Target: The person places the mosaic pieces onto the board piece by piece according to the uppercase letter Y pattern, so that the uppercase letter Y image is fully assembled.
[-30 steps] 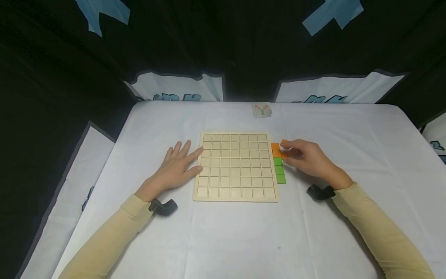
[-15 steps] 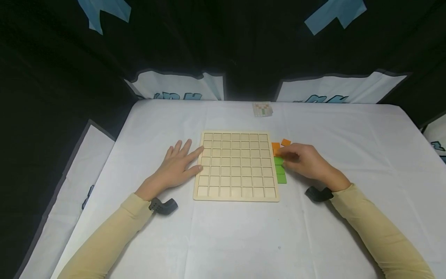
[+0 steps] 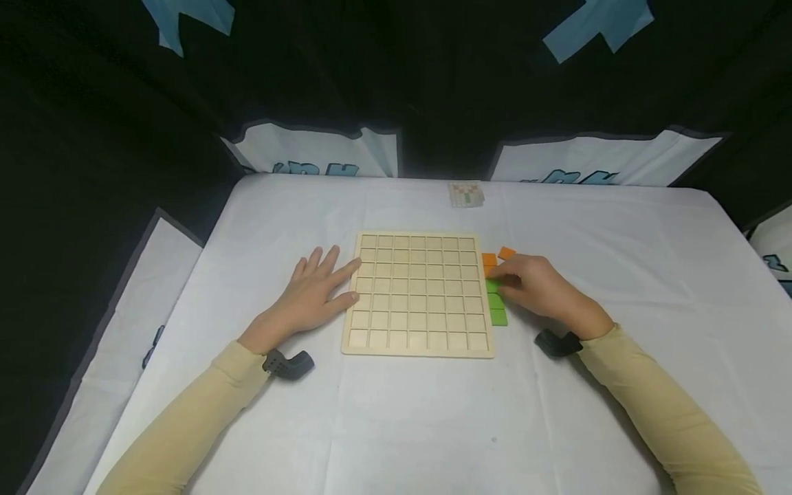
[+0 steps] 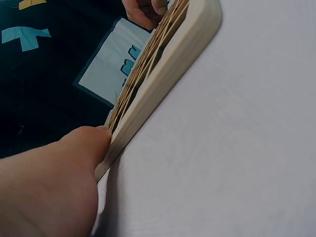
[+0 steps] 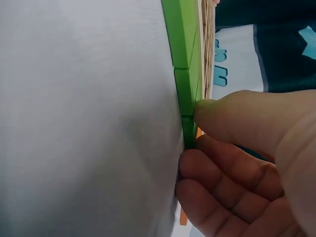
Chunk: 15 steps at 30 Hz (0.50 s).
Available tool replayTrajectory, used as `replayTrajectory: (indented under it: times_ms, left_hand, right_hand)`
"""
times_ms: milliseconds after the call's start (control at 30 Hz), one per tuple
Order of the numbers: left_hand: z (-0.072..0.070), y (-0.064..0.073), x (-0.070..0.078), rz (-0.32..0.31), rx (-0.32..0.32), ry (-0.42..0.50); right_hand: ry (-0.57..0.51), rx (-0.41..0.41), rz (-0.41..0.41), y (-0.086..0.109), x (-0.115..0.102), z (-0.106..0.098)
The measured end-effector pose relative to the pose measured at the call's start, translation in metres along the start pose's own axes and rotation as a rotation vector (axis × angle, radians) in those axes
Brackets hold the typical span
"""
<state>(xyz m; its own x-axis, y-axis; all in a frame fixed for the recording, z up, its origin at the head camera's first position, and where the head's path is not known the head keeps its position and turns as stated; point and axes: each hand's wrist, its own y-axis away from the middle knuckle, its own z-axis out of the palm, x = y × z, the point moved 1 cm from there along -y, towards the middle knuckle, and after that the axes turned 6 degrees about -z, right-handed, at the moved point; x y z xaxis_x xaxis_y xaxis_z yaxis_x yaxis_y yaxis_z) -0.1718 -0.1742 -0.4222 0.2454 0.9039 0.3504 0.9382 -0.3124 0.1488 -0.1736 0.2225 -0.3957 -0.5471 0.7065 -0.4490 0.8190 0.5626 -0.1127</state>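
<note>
The right hand (image 3: 540,289) had its fingers (image 5: 210,202) bent and nearly closed, thumb and forefinger pinching the farthest green tile (image 5: 188,130). Two more green tiles (image 3: 498,317) ran from it toward 6 o'clock, along the board's (image 3: 419,295) 3 o'clock edge; orange tiles (image 3: 489,259) adjoined at 2 o'clock, a skewed orange tile (image 3: 507,252) just outside them. The left hand (image 3: 309,299) lay spread at 9 o'clock, thumb and forefinger touching the board, gripping nothing. A card (image 3: 466,194) lay on the tabletop (image 3: 421,426) at 1 o'clock.
</note>
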Motion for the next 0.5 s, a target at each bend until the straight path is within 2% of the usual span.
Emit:
replayTrajectory:
  times_ms: [300,500]
  left_hand:
    - [0.001,-0.001,-0.001,0.006,0.007,-0.003]
    - [0.002,0.000,-0.002,0.004,0.014,-0.004]
  right_hand:
    - [0.054,-0.047,-0.041,-0.007,-0.005,-0.003]
    - [0.053,-0.114,-0.045,-0.017,-0.008,-0.007]
